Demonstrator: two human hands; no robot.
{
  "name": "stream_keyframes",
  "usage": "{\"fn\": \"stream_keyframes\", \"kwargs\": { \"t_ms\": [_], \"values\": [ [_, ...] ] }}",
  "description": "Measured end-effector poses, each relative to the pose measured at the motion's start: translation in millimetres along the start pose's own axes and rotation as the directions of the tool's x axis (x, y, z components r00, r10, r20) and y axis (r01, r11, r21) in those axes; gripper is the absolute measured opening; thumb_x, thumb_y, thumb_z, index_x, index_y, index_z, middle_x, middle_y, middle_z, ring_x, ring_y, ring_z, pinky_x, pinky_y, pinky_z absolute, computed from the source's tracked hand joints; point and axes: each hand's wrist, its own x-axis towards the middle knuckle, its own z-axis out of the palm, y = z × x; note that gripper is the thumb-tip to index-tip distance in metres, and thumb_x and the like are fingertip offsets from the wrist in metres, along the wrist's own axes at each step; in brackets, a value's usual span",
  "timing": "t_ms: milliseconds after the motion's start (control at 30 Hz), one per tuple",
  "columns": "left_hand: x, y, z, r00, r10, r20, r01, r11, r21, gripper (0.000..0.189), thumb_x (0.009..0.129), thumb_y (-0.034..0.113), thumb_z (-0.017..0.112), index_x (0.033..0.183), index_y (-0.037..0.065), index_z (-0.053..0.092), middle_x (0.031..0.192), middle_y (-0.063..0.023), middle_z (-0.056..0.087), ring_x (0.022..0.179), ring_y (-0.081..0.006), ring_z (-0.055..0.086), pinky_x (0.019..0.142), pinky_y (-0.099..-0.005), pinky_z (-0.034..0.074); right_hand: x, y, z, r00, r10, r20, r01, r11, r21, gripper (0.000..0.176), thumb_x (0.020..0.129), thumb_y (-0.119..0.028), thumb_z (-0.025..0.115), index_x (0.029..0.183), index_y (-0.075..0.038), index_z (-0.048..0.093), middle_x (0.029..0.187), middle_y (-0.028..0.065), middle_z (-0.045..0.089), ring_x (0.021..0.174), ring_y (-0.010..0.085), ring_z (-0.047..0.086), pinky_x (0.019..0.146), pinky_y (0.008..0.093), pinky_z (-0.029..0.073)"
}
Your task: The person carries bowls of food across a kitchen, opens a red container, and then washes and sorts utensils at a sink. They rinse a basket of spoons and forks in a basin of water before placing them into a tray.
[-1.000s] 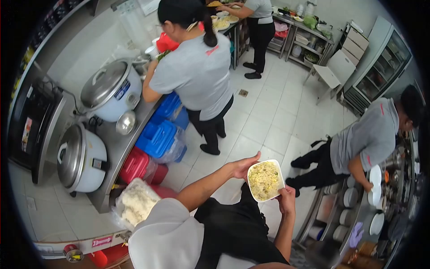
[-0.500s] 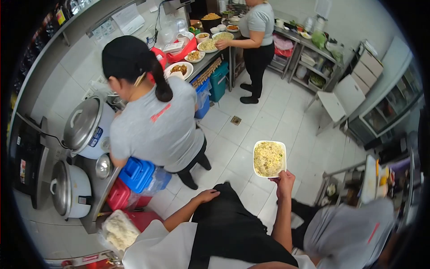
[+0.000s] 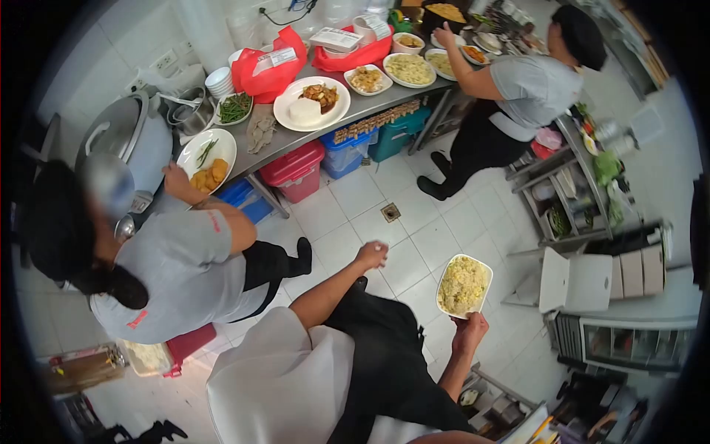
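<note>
My right hand [image 3: 469, 333] is closed on the near rim of a white square bowl [image 3: 485, 294], with the thumb at its edge. Fried rice [image 3: 462, 284], yellowish with small bits in it, fills this bowl, which is held out over the tiled floor. My left hand [image 3: 372, 254] is in the air ahead of my black apron [image 3: 384, 325], its fingers loosely curled and nothing visible in them. It touches no object.
At left, a co-worker [image 3: 177, 259] reaches to a white oval plate [image 3: 222, 152] with food. Another person [image 3: 529, 89] stands at the far counter among dishes. The steel counter [image 3: 362, 111] bears a round plate [image 3: 285, 111] and red bags [image 3: 266, 70]. A white chair [image 3: 573, 281] stands right.
My view has turned and moved closer to the counter. My left hand has lifted off the apron and moved forward. The bowl stays in my right hand. The left co-worker now touches the oval plate.
</note>
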Motion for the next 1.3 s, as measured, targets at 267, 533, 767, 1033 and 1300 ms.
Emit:
{"fn": "stream_keyframes", "kwargs": {
  "t_ms": [267,533,767,1033,1300],
  "values": [
    [86.1,153.5,-89.0,0.86,0.123,-0.495,-0.407,0.751,-0.521,0.029,0.104,0.03,0.051,0.125,0.01,0.055,0.104,-0.016,0.069,0.081,-0.0251,0.072,0.071,-0.0358,0.057,182.7,-15.3,80.8,0.94,0.096,0.328,-0.084,0.995,-0.05,0.029,0.087,-0.005,0.049,0.103,0.013,0.065,0.09,0.0145,0.071,0.071,0.0232,0.07,0.064,0.0362,0.06],
    [21.7,255.7,-156.8,0.444,0.184,-0.877,-0.649,0.741,-0.173,0.017,0.102,0.017,0.055,0.106,0.005,0.066,0.08,-0.0072,0.069,0.065,-0.0141,0.066,0.058,-0.0258,0.052,291.5,-63.1,259.2,0.742,0.175,0.648,-0.096,0.983,-0.155,0.027,0.09,-0.006,0.05,0.103,0.011,0.066,0.091,0.0155,0.071,0.071,0.0222,0.068,0.062,0.0342,0.056],
    [59.9,384.0,-260.1,0.199,0.631,-0.75,-0.343,0.761,0.55,0.023,0.097,0.016,0.062,0.111,-0.002,0.069,0.079,-0.0073,0.069,0.066,-0.0105,0.062,0.062,-0.0264,0.05,329.3,-70.8,447.3,0.617,0.172,0.768,-0.076,0.984,-0.16,0.028,0.092,-0.004,0.048,0.104,0.014,0.065,0.091,0.0186,0.071,0.071,0.0224,0.071,0.06,0.0324,0.059],
    [140.4,449.3,-306.1,0.726,0.405,-0.555,-0.594,0.776,-0.212,0.044,0.107,0.036,0.047,0.125,-0.001,0.062,0.104,-0.0139,0.071,0.089,-0.0177,0.07,0.076,-0.0282,0.056,359.2,-64.6,556.5,0.711,0.198,0.674,-0.19,0.978,-0.087,0.029,0.093,-0.005,0.049,0.108,0.013,0.065,0.092,0.0192,0.072,0.071,0.0247,0.073,0.061,0.0329,0.061],
    [201.6,482.0,-273.9,0.827,0.405,-0.391,-0.525,0.804,-0.278,0.03,0.104,0.023,0.053,0.114,-0.003,0.064,0.093,-0.0143,0.07,0.077,-0.019,0.069,0.071,-0.0304,0.056,377.5,-100.8,538.1,0.893,0.182,0.411,-0.132,0.98,-0.146,0.029,0.086,-0.002,0.048,0.103,0.014,0.066,0.091,0.0193,0.072,0.071,0.0257,0.072,0.065,0.0364,0.062]
  ]
}}
